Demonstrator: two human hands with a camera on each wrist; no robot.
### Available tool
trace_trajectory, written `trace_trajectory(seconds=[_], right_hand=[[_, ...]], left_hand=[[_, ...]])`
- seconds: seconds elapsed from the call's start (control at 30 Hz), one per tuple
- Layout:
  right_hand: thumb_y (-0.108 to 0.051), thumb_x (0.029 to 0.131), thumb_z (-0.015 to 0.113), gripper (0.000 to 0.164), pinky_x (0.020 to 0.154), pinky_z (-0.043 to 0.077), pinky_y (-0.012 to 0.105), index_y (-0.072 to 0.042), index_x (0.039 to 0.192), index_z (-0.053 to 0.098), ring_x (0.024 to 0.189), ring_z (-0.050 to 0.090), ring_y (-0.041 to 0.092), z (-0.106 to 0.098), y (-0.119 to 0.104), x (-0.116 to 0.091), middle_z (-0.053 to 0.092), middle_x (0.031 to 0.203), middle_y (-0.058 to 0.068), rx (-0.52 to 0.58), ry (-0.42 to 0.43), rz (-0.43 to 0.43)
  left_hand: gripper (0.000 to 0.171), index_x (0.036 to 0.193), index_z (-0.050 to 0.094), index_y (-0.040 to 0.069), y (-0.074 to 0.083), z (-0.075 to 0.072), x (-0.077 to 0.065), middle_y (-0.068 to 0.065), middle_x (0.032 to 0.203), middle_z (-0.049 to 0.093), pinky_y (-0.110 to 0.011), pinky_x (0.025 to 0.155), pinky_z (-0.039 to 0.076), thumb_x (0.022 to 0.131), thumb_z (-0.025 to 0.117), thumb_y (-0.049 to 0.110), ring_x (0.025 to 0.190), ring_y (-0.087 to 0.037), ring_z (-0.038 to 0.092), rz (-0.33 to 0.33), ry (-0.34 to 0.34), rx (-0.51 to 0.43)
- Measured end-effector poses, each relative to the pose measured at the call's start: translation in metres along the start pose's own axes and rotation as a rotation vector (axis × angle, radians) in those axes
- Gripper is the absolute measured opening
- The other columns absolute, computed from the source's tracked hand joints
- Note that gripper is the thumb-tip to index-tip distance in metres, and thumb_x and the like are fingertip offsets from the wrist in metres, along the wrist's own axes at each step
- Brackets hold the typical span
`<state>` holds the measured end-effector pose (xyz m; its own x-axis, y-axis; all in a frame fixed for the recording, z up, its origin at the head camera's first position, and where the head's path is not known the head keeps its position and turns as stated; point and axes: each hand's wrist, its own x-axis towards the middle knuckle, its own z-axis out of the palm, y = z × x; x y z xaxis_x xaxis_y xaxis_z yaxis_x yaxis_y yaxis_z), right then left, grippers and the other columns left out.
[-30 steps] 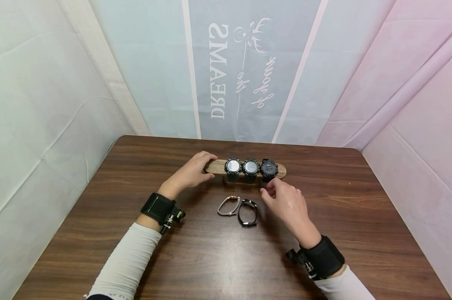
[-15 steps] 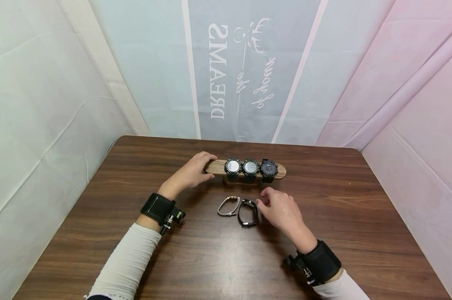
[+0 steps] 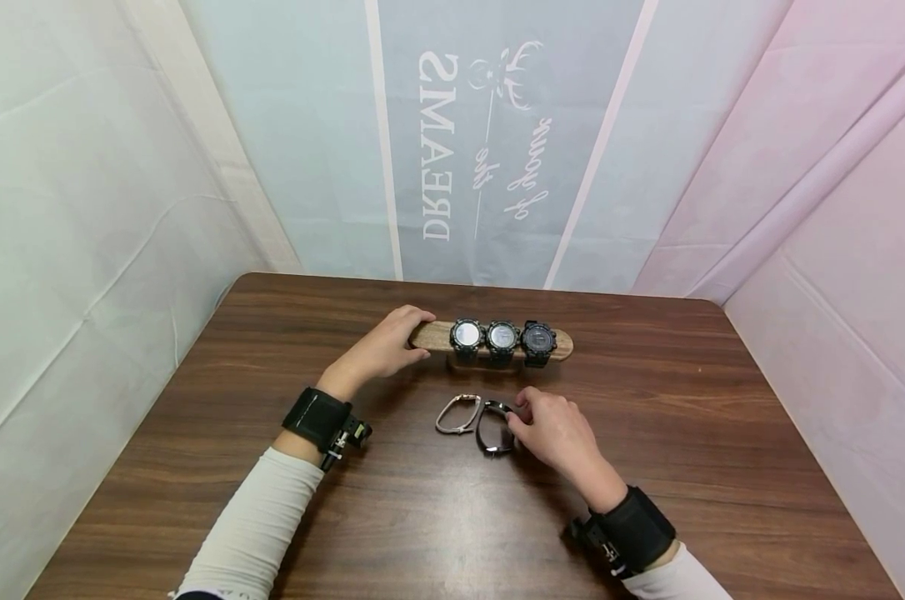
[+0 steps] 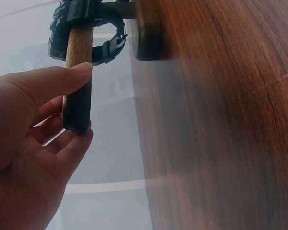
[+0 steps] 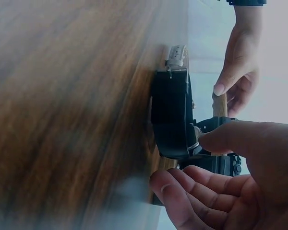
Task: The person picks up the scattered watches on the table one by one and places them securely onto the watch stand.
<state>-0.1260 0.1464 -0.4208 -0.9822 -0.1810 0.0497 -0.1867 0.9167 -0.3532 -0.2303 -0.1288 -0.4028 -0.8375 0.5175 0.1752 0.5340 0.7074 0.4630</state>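
Observation:
My left hand grips the left end of a wooden watch stand; in the left wrist view the thumb lies on one face of the bar, fingers behind. On the stand sit three chunky dark digital watches, the rightmost near its right end. My right hand is at a black-strapped watch standing on its side on the table. In the right wrist view the thumb is at the case of that watch, while the fingers are loosely bent, apart from the thumb.
A slim light-coloured wristwatch stands on its edge just left of the black one. Both are on the brown wooden table, in front of the stand. A printed cloth backdrop hangs behind the table's far edge.
My right hand has left the rightmost watch on the stand and come down and slightly left to the black-strapped watch. The left hand keeps its grip on the stand.

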Motion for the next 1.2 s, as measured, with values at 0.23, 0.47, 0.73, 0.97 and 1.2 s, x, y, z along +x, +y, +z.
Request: trace_trajectory(seconds=[0.23, 0.47, 0.73, 0.97, 1.2], right_hand=[[-0.033, 0.078, 0.066, 0.022, 0.046, 0.042, 0.031, -0.016, 0.093, 0.064, 0.052, 0.049, 0.012, 0.004, 0.0, -0.001, 0.06, 0.068, -0.007, 0.006, 0.002, -0.006], [-0.029, 0.079, 0.064, 0.018, 0.044, 0.041, 0.031, -0.016, 0.091, 0.062, 0.05, 0.047, 0.013, 0.007, 0.0, -0.001, 0.055, 0.064, -0.007, 0.006, -0.007, -0.006], [-0.022, 0.079, 0.063, 0.011, 0.045, 0.041, 0.031, -0.015, 0.087, 0.061, 0.05, 0.047, 0.014, 0.008, -0.002, 0.0, 0.053, 0.062, -0.007, 0.016, 0.004, -0.022], [-0.018, 0.079, 0.061, 0.008, 0.041, 0.039, 0.03, -0.015, 0.084, 0.058, 0.045, 0.044, 0.014, 0.01, -0.002, 0.0, 0.05, 0.058, -0.004, 0.055, 0.052, -0.034], [-0.015, 0.076, 0.063, 0.01, 0.045, 0.044, 0.03, -0.012, 0.082, 0.055, 0.051, 0.05, 0.011, 0.01, 0.001, 0.0, 0.056, 0.062, -0.001, 0.129, 0.103, -0.079]], left_hand=[[0.056, 0.129, 0.048, 0.005, 0.001, 0.0, 0.0, -0.01, 0.125, 0.049, -0.037, 0.101, 0.036, 0.08, 0.071, 0.018, 0.117, -0.022, 0.042, 0.0, 0.0, -0.004], [0.056, 0.129, 0.048, 0.005, 0.0, 0.0, 0.0, -0.009, 0.125, 0.049, -0.036, 0.101, 0.036, 0.08, 0.072, 0.018, 0.116, -0.022, 0.043, -0.002, 0.003, -0.005], [0.056, 0.13, 0.047, 0.005, 0.0, 0.0, 0.0, -0.009, 0.125, 0.049, -0.036, 0.1, 0.037, 0.081, 0.071, 0.019, 0.116, -0.021, 0.042, -0.005, -0.001, -0.007], [0.056, 0.13, 0.047, 0.005, -0.001, 0.001, 0.0, -0.008, 0.125, 0.048, -0.036, 0.1, 0.037, 0.081, 0.071, 0.019, 0.116, -0.021, 0.042, -0.005, 0.001, -0.001], [0.055, 0.129, 0.048, 0.007, -0.002, 0.001, 0.0, -0.008, 0.125, 0.049, -0.036, 0.1, 0.036, 0.081, 0.071, 0.019, 0.116, -0.021, 0.042, -0.01, 0.0, 0.002]])
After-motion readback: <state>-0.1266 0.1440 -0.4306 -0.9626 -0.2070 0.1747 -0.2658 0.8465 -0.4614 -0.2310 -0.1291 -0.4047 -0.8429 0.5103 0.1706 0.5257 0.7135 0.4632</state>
